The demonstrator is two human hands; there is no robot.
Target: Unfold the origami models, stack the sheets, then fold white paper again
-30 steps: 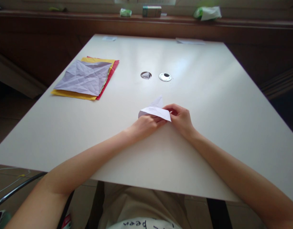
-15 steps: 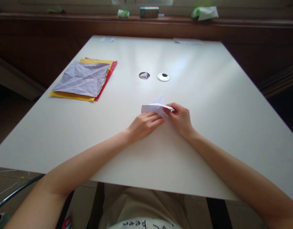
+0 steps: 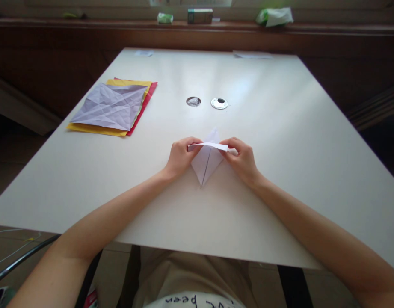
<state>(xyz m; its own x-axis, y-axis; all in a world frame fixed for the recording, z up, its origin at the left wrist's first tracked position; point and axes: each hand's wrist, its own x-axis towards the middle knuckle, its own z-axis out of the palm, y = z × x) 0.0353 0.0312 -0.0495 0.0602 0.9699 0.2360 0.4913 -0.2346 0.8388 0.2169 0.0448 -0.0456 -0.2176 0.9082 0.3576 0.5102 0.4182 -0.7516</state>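
Note:
Between my hands is a piece of folded white paper (image 3: 207,161), shaped like a kite with a dark slit down its middle and one point towards me. A flap across its top stands raised. My left hand (image 3: 181,155) pinches the flap's left end between thumb and fingers. At the right end, my right hand (image 3: 241,156) grips the paper in the same way. The fingertips are partly hidden behind the flap.
Creased sheets, with a pale purple sheet (image 3: 110,107) above yellow paper (image 3: 97,129) and red paper (image 3: 147,104), lie at the left. Two round table holes, one with a metal ring (image 3: 215,106), sit beyond my hands. A wooden ledge (image 3: 238,28) bears small packets.
My left hand has lifted off the near part of the paper and now pinches the flap's left end. The paper's near point has come into view. My right hand stays about where it was.

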